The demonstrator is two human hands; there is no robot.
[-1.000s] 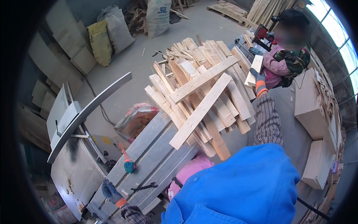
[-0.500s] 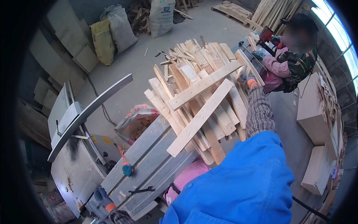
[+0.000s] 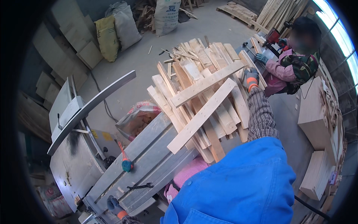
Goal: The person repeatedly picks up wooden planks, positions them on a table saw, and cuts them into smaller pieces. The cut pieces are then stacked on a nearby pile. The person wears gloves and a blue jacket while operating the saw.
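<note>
A large heap of pale wooden strips point(image 3: 203, 115) lies across the far end of a grey grooved metal saw table point(image 3: 145, 149). My right hand point(image 3: 252, 77), in a grey glove with an orange cuff, reaches to the heap's right side. Its fingers are closed about the edge of a wooden strip point(image 3: 244, 60), partly hidden among the boards. My left hand point(image 3: 113, 204), gloved alike, rests by the near left end of the table with its fingers loosely apart and nothing in them. Close to it lie a dark wrench point(image 3: 140, 186) and a teal-and-red tool point(image 3: 127, 165).
A long curved-looking metal rail point(image 3: 91, 108) crosses the machine at left. An open sack of wood offcuts point(image 3: 140, 121) stands behind the table. At far right a co-worker point(image 3: 298, 63) holds a red power tool point(image 3: 273, 36). Wooden panels point(image 3: 317, 108) stand at right; filled sacks point(image 3: 125, 28) stand behind.
My right hand has turned and its fingers have closed at the strips on the heap's right side. My left hand has slid right and nearer along the table's end.
</note>
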